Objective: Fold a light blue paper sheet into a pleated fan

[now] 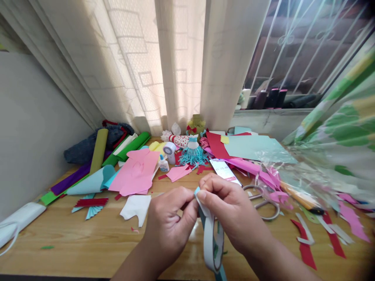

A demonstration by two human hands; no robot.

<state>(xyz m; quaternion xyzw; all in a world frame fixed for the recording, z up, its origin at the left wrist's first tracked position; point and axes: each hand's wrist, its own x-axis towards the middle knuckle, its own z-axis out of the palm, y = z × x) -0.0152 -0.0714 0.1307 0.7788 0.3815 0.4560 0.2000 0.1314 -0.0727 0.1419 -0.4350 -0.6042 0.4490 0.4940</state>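
Observation:
Just above the near middle of the table, my left hand (pixel 173 224) and my right hand (pixel 231 210) meet fingertip to fingertip. Both are closed in a pinch. Between the right thumb and forefinger is the free end of a roll of white tape (pixel 208 246), which hangs below the hand. A light blue paper strip (pixel 221 274) runs behind the tape, and its top end shows at the fingertips. My left thumb and forefinger press at that same end; exactly what they grip is partly hidden. Scissors (pixel 275 214) lie just beyond my right wrist.
A glue bottle (pixel 163 164), a small white fan (pixel 169 151) and a phone (pixel 225 171) are ahead. Pink paper (pixel 134 171) and rolled paper (pixel 98 152) lie left. A cutter (pixel 304 200), red scraps (pixel 304 244) and crinkled clear plastic (pixel 304 164) are right.

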